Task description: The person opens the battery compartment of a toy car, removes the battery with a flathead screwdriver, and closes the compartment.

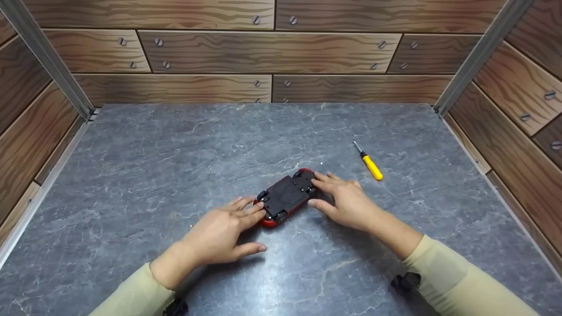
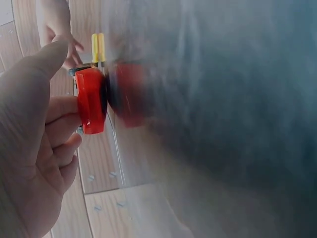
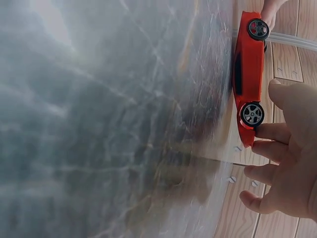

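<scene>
A red toy car lies upside down on the grey marbled table, its black underside facing up. My left hand touches the near left end with its fingertips, the thumb stretched out apart from the car. At the far right end, fingertips of my right hand touch the edge, and its thumb sits beside the car. The left wrist view has the car's red end against the fingers. Seen from the right wrist, the red side shows two wheels with silver rims.
A yellow-handled screwdriver lies on the table beyond my right hand, its metal tip pointing away. A tiny white bit lies beyond the car. Wood-patterned walls with metal corner posts enclose the table at the back and sides.
</scene>
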A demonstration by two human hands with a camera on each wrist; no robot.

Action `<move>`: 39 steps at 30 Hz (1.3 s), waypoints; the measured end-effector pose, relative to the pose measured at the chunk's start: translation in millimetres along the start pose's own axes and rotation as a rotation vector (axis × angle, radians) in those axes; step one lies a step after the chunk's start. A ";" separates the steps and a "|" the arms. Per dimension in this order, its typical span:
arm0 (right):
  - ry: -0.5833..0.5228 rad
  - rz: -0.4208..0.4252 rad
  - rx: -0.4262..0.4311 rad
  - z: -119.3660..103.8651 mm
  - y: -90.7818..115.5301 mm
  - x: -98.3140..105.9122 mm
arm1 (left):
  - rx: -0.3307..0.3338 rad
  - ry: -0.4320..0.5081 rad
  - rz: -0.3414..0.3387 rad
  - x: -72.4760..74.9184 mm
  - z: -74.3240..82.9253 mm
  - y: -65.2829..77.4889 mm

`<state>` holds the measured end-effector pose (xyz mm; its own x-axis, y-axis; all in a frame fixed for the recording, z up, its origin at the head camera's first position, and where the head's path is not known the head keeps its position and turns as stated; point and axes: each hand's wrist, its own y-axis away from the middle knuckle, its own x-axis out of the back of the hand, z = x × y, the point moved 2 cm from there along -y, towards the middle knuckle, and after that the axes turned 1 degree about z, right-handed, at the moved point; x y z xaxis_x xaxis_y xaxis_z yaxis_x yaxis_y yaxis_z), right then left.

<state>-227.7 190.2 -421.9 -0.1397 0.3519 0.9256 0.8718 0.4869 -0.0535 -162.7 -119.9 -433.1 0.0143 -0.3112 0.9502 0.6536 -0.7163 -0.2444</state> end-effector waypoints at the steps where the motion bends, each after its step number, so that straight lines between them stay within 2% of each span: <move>1: 0.000 0.001 -0.001 -0.2 -1.8 0.3 | -0.003 -0.003 -0.004 -0.1 1.3 0.0; 8: -0.011 0.032 0.029 0.6 -14.7 1.0 | -0.030 -0.025 -0.050 -1.4 11.7 -1.0; 15: -0.025 0.012 0.022 1.9 -30.6 -0.3 | -0.075 -0.065 -0.076 -4.5 24.4 -4.5; 30: -0.101 -0.057 -0.014 0.7 -51.4 -2.8 | -0.182 -0.089 -0.053 -11.6 42.7 -16.2; 39: -0.136 -0.058 0.015 -3.6 -57.7 -5.1 | -0.226 -0.117 -0.035 -14.4 47.7 -22.4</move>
<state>-275.7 157.4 -422.2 -0.2525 0.4276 0.8680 0.8537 0.5207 -0.0081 -141.5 -69.6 -432.2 0.0913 -0.2188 0.9715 0.4696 -0.8508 -0.2357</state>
